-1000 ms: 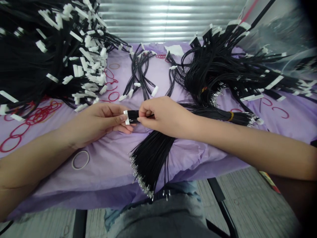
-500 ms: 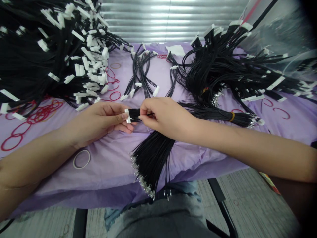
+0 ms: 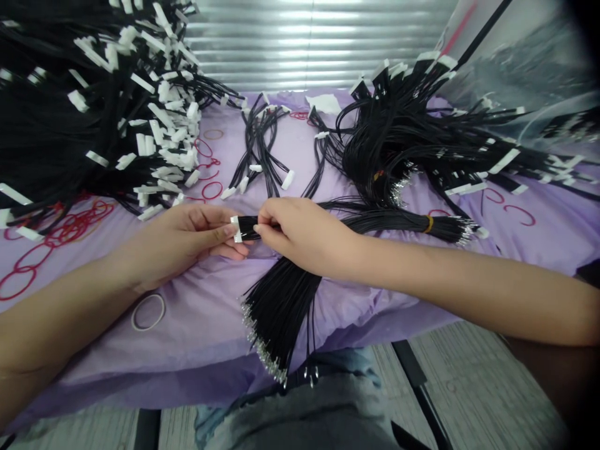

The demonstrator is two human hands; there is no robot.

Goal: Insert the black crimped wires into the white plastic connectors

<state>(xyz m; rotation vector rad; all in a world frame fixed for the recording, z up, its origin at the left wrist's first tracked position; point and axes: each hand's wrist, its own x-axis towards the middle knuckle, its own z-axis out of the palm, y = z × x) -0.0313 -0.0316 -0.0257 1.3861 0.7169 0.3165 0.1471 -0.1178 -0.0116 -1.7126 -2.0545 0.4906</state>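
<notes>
2 hands meet over the purple cloth (image 3: 210, 356): our left hand (image 3: 192, 236) pinches the white connector (image 3: 237, 229) between thumb and fingers, and our right hand (image 3: 304, 234) has its fingertips closed on the black wires (image 3: 247, 227) just beside it. Since 0.5 s ago only our view has shifted slightly; the work stays at the same connector. We cannot tell how many wires the right fingertips grip. That hand hides part of the fanned bundle (image 3: 281, 306), and our view's edge cuts off the left-hand pile (image 3: 42, 137).
</notes>
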